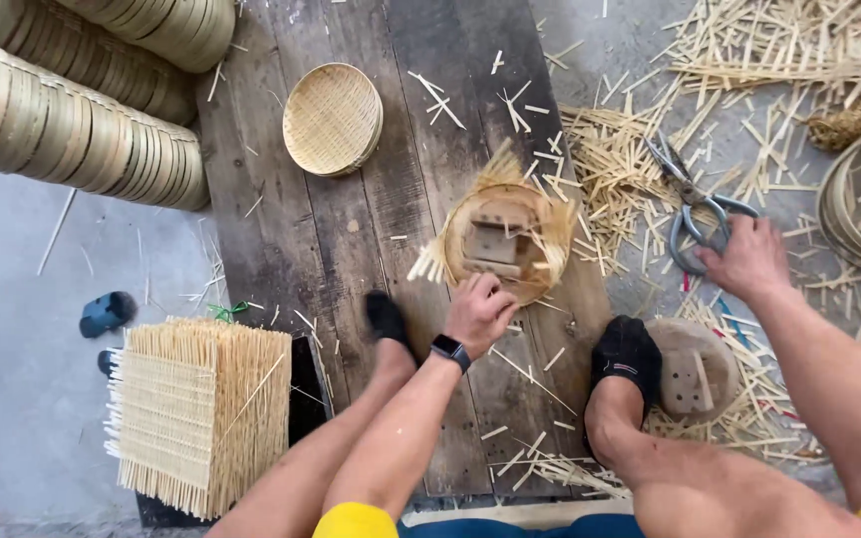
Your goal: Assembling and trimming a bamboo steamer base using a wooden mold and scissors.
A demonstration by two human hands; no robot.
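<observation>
Head view: left hand (478, 312) presses down with curled fingers on the near rim of a round bamboo frame (500, 244), which lies over a woven mat with ragged splint ends, near the right edge of the plank worktop (331, 249). Right hand (746, 261) is off the planks to the right, fingers closed around the handles of grey shears (695, 204) lying among bamboo offcuts (610, 169) on the concrete. A finished small basket (332, 119) sits toward the far middle of the planks; stacked hoops (72, 125) lie beyond the far left corner, and a pile of square woven mats (196, 413) stands at the near left corner. Another round form (695, 371) rests beside the right foot (627, 351).

The frame and mat look light, springy and brittle at the loose ends, so the rim seems the firmest hold; the splints would likely snap or prick.
</observation>
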